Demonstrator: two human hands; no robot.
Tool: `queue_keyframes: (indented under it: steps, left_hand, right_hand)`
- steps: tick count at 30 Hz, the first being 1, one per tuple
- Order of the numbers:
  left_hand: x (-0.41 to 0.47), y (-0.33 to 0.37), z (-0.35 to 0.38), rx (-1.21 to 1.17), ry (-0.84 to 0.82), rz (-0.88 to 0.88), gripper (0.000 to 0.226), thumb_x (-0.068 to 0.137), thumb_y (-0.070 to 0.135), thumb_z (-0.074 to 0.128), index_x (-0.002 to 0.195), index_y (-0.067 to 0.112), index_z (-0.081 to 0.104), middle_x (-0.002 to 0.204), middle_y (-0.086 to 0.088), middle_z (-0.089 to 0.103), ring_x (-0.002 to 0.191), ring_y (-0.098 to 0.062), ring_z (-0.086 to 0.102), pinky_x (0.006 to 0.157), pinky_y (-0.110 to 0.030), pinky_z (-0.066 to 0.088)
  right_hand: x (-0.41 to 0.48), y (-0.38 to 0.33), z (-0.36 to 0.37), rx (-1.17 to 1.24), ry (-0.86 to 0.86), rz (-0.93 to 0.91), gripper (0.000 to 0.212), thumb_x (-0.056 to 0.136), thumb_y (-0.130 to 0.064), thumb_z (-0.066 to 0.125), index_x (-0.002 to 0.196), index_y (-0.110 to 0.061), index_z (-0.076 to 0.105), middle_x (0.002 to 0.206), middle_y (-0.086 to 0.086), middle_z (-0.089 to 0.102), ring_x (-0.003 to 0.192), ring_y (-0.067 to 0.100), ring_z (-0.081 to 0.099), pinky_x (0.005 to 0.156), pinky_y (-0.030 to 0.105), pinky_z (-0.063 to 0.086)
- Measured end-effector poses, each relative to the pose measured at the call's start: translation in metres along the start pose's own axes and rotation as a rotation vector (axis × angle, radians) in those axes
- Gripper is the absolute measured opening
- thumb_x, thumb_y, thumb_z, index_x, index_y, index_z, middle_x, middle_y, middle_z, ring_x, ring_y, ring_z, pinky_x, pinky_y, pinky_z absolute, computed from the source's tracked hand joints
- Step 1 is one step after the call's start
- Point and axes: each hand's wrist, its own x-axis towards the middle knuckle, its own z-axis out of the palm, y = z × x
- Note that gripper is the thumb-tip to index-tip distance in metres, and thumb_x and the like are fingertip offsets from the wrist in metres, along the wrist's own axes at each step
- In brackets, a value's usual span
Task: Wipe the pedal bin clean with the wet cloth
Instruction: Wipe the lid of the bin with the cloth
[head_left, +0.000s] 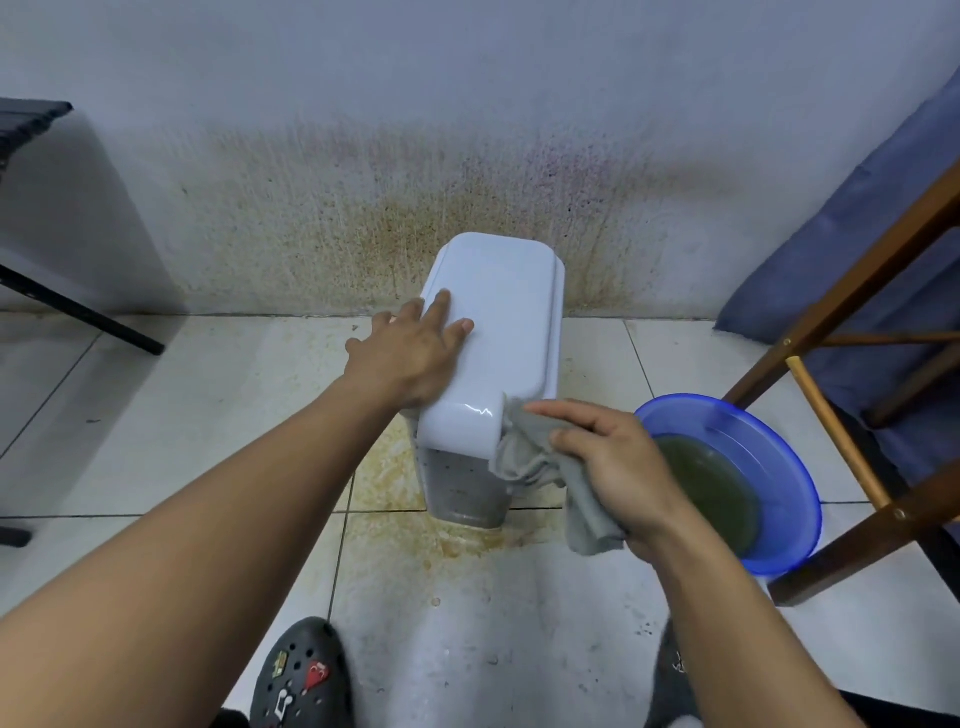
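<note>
From the head camera, the white pedal bin (500, 332) stands on the tiled floor (182, 415) close to a wall (467, 104) streaked with brown splashes, and its lid is down. The left hand (410, 356) lies flat on the left side of the lid, fingers straight and spread, pressing on it without curling round anything. The right hand (610, 462) grips a grey wet cloth (524, 460). Its index finger is stretched forward while the other fingers and thumb bunch the fabric, and a loose end hangs below the palm. The cloth touches the near right corner of the lid and drapes over the upper edge of the speckled grey bin body. Yellow-brown stains spread over the tiles around the base of the bin. Just to the right, a blue plastic basin (779, 457) sits on the floor holding murky greenish water (711, 491), partly under a wooden frame (831, 296) with blue fabric (883, 208) behind it. A black clog with charms (298, 675) shows at the bottom edge, and a black metal leg (78, 312) slants across the floor at the far left.
</note>
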Motion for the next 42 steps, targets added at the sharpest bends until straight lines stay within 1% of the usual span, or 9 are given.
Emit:
queue_keyframes:
  steps: [4,6,8,11,21,25,28,34,42]
  left_hand:
    - [0.0,0.0,-0.001,-0.017,-0.023,-0.013,0.075,0.095,0.075,0.009,0.16,0.039,0.007,0.169,-0.003,0.018,0.152,-0.041,0.017,0.115,-0.068,0.021]
    - [0.0,0.0,0.001,-0.027,-0.024,-0.017,0.074,0.095,0.074,0.01,0.161,0.04,0.006,0.169,-0.002,0.016,0.151,-0.041,0.017,0.115,-0.068,0.021]
    - [-0.001,0.001,0.0,-0.029,-0.026,-0.029,0.072,0.097,0.073,0.012,0.161,0.04,0.006,0.17,0.0,0.015,0.152,-0.04,0.016,0.114,-0.068,0.021]
    - [0.001,-0.001,0.001,-0.03,-0.023,-0.027,0.076,0.092,0.077,0.008,0.159,0.042,0.006,0.169,0.001,0.016,0.151,-0.041,0.018,0.114,-0.068,0.022]
    - [0.004,-0.004,0.006,-0.055,-0.009,-0.021,0.084,0.083,0.082,0.0,0.157,0.044,0.005,0.169,0.002,0.016,0.151,-0.043,0.017,0.114,-0.068,0.021]
    - [0.001,-0.003,0.006,-0.051,-0.004,-0.035,0.069,0.095,0.075,0.009,0.158,0.046,0.006,0.169,0.006,0.013,0.151,-0.043,0.014,0.113,-0.07,0.021]
    - [0.0,-0.001,0.005,-0.051,-0.008,-0.031,0.068,0.096,0.073,0.01,0.158,0.045,0.005,0.169,0.006,0.012,0.151,-0.043,0.015,0.113,-0.07,0.021]
    - [-0.004,0.003,0.002,-0.036,-0.009,-0.05,0.066,0.099,0.07,0.012,0.16,0.044,0.003,0.17,0.006,0.01,0.152,-0.042,0.014,0.113,-0.07,0.019]
    - [-0.003,0.007,0.002,-0.007,0.004,-0.061,0.066,0.1,0.068,0.012,0.16,0.041,0.005,0.17,0.003,0.012,0.152,-0.042,0.016,0.113,-0.07,0.017]
  right_hand:
    - [0.0,0.004,0.001,-0.223,0.3,-0.398,0.038,0.093,-0.006,0.056,0.121,-0.026,0.071,0.109,-0.011,0.065,0.1,0.0,0.062,0.085,0.011,0.045]
    - [-0.002,0.012,0.017,-0.457,0.264,-0.529,0.04,0.094,-0.017,0.052,0.13,-0.028,0.065,0.106,-0.011,0.055,0.092,0.005,0.059,0.079,0.018,0.049]
    - [-0.005,0.022,0.032,-0.698,0.216,-0.512,0.045,0.092,-0.024,0.047,0.135,-0.035,0.057,0.105,-0.011,0.045,0.081,0.015,0.055,0.065,0.034,0.052]
    - [-0.012,0.033,0.036,-0.864,0.253,-0.444,0.049,0.089,-0.027,0.042,0.135,-0.037,0.055,0.105,-0.008,0.043,0.074,0.021,0.052,0.055,0.033,0.043]
    - [-0.01,0.029,0.038,-0.785,0.302,-0.463,0.041,0.089,-0.023,0.05,0.127,-0.034,0.062,0.101,-0.007,0.045,0.072,0.018,0.051,0.056,0.034,0.047]
    - [0.0,0.039,0.028,-0.531,0.44,-0.418,0.033,0.083,-0.024,0.052,0.108,-0.033,0.072,0.1,-0.007,0.056,0.08,0.013,0.058,0.068,0.021,0.045]
    - [0.038,0.02,0.007,-0.45,0.571,-0.266,0.038,0.09,-0.016,0.054,0.121,-0.03,0.069,0.112,0.002,0.059,0.095,0.014,0.056,0.074,0.014,0.03]
    - [0.092,-0.006,-0.012,-0.69,0.183,-0.137,0.047,0.095,-0.02,0.046,0.141,-0.03,0.054,0.135,0.005,0.05,0.123,0.027,0.05,0.096,0.03,0.039]
    - [0.008,0.022,0.021,-0.85,0.308,-0.244,0.048,0.096,-0.021,0.043,0.143,-0.031,0.047,0.118,0.002,0.045,0.086,0.027,0.054,0.065,0.034,0.042]
